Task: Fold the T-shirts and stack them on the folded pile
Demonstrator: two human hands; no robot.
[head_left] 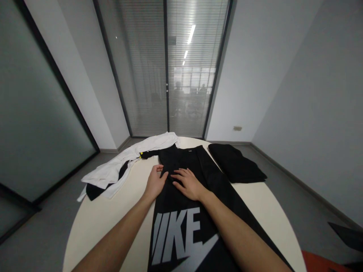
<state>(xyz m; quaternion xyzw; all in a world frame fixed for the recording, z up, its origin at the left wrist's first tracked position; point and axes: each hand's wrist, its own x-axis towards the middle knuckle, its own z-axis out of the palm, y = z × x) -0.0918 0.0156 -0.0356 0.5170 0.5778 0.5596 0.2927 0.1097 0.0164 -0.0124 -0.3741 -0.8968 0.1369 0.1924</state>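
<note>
Resting right hand (188, 184) palm down on black trousers (172, 198), with fingers spread apart; curling left hand (155, 182) at left edge of same cloth, cannot tell whether pinched on it. Can read NIKE in big grey letters (171, 236) on near part, with first letter partly lost at left edge, plus grey swoosh (195, 258) just below, running out of view. Also pale tag (190, 150) at far waistband, too small to read. Lying directly under both hands, with waistband beyond fingertips and print nearer than wrists. Bare room on cream table (93, 226) to near left, narrower strip to right; rounded edge on both sides. Blocked far left by white garment (127, 156), far right by folded black cloth (236, 166).
</note>
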